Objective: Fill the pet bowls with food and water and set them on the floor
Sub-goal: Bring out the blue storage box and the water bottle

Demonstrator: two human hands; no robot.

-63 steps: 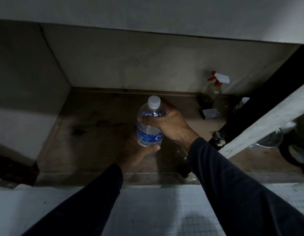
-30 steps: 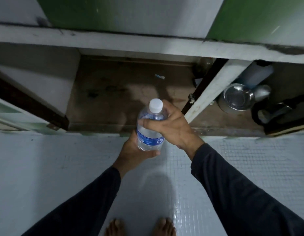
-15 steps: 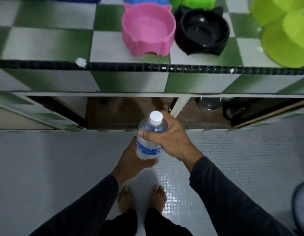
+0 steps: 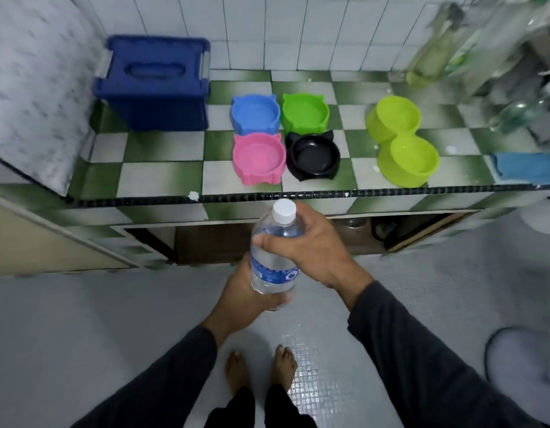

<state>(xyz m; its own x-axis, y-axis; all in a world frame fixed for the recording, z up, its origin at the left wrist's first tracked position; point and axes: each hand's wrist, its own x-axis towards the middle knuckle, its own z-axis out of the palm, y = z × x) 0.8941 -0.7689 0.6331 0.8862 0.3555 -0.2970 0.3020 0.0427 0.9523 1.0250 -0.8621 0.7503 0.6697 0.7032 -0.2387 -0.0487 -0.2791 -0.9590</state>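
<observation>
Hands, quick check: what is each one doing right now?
Left hand: grips the lower part of the water bottle.
Right hand: grips the same bottle just below its white cap, which is on.

Dark long sleeves [image 4: 428, 359] on both arms, cuffs at wrists; dark trousers [image 4: 258, 409] at 6 o'clock; feet [image 4: 261, 369] bare, no shoes.

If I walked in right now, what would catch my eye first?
Probably the clear plastic water bottle with the white cap, gripped low by the left hand and near its neck by the right hand. Behind it, on the green-and-white checkered counter, four cat-shaped bowls sit clustered: blue, green, pink, black.
</observation>
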